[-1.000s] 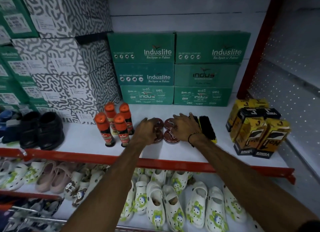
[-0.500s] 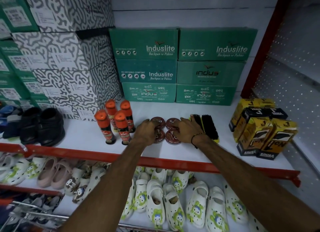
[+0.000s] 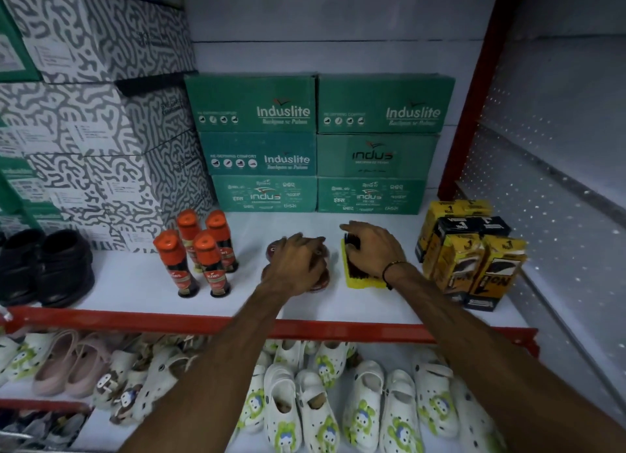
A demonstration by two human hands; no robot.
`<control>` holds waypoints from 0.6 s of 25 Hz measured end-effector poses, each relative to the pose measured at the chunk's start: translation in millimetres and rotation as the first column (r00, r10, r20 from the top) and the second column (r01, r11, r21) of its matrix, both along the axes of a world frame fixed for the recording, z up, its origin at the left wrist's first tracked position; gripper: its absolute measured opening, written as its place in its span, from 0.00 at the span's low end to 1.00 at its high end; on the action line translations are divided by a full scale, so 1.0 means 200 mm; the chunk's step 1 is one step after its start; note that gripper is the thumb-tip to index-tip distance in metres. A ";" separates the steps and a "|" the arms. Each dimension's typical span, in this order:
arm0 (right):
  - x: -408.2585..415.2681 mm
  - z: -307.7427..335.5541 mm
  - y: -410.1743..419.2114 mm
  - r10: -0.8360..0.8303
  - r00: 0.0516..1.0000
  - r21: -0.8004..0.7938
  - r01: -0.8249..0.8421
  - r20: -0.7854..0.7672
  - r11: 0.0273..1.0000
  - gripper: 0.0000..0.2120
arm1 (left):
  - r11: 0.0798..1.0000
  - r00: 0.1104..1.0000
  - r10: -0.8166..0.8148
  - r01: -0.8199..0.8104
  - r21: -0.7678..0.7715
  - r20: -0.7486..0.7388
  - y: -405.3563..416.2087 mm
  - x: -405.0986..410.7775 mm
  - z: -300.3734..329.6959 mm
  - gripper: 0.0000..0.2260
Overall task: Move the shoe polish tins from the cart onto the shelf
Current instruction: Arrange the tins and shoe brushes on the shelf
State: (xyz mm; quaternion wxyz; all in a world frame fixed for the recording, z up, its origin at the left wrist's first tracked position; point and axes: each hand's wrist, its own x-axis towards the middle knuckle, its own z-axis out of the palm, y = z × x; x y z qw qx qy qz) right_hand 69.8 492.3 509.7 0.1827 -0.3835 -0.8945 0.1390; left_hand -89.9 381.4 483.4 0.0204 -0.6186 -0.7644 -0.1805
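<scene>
Several round dark-red shoe polish tins [image 3: 324,277] lie in a tight group mid-shelf on the white shelf [image 3: 135,276]. My left hand [image 3: 298,263] rests on top of them with fingers curved around the group, hiding most of it; one tin's edge [image 3: 273,249] shows to the left of the hand. My right hand [image 3: 372,249] is just right of the tins, fingers curled over a black-bristled shoe brush with a yellow base [image 3: 364,282]. The cart is out of view.
Kiwi liquid polish bottles with orange caps [image 3: 203,259] stand left of the tins. Yellow and black boxes [image 3: 474,259] stand at the right. Green shoe boxes [image 3: 318,148] line the back, and black shoes [image 3: 47,266] sit far left. White clogs [image 3: 321,408] fill the lower shelf.
My right hand left the tins and moved right onto the shoe brush. My left hand slid further over the group of tins. The view shifted closer to the shelf.
</scene>
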 end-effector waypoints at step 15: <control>0.34 -0.11 0.06 0.047 0.986 -0.096 -0.031 0.163 0.995 0.30 | 0.987 0.993 -0.070 0.055 -0.151 -0.097 0.15 0.31 -0.07 0.31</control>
